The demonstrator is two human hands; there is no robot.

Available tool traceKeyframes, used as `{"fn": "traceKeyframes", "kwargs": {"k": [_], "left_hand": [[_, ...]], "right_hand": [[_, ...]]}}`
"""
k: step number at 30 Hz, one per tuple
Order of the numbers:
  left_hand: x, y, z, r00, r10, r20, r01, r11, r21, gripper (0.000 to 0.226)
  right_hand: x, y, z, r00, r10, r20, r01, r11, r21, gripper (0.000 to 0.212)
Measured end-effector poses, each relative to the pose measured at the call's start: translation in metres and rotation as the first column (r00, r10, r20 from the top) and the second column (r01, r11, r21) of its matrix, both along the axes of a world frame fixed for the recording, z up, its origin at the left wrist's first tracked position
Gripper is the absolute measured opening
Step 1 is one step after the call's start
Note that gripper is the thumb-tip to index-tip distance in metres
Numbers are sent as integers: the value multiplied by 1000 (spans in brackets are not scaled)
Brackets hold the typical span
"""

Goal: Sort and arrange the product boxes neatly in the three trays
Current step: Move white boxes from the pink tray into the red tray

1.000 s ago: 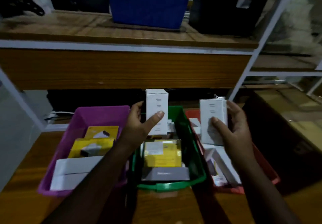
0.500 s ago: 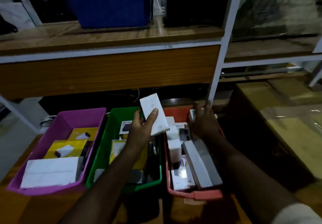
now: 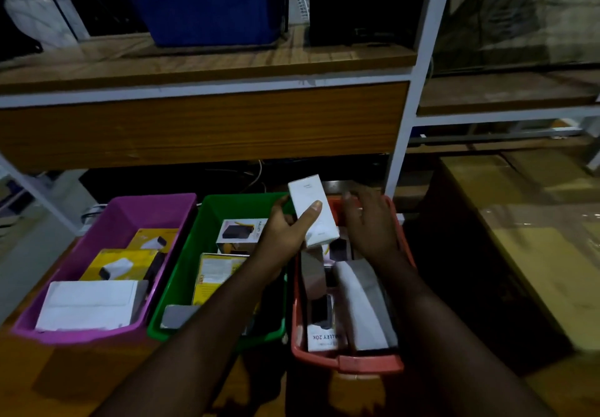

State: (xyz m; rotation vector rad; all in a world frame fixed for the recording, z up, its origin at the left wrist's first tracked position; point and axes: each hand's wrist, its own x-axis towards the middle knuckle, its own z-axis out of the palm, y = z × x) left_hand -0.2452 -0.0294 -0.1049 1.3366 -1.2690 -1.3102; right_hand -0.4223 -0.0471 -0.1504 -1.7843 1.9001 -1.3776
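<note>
Three trays stand side by side on the wooden table: a purple tray point(image 3: 117, 212) on the left, a green tray point(image 3: 181, 273) in the middle and a red tray point(image 3: 344, 359) on the right, each with several product boxes inside. My left hand point(image 3: 285, 231) grips a tall white box point(image 3: 311, 208), tilted, above the border between the green and red trays. My right hand point(image 3: 370, 221) hovers palm down over the far end of the red tray, fingers spread; whether it touches a box beneath is hidden.
A wooden shelf point(image 3: 207, 124) with white metal posts point(image 3: 402, 143) overhangs the back of the trays. A blue bin point(image 3: 207, 4) and a black box stand on it. Large cardboard cartons point(image 3: 526, 221) sit to the right of the red tray.
One second ago each hand held up a white box. The right hand has since put its box into the red tray and now hovers there; the left still holds its box, tilted.
</note>
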Motion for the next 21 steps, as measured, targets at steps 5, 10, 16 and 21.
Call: {"fn": "traceKeyframes", "kwargs": {"k": [5, 10, 16, 21], "left_hand": [[-27, -6, 8, 999, -6, 46, 3, 997, 80, 77], [-29, -8, 6, 994, 17, 110, -34, 988, 152, 74], [-25, 0, -11, 366, -103, 925, 238, 971, 14, 36], [-32, -5, -11, 199, -82, 977, 306, 952, 18, 41]], "right_hand": [[14, 28, 33, 813, 381, 440, -486, 860, 155, 43], [-6, 27, 22, 949, 51, 312, -125, 967, 223, 63], [7, 13, 8, 967, -36, -252, 143, 895, 422, 83], [16, -8, 1, 969, 32, -244, 90, 876, 474, 74]]}}
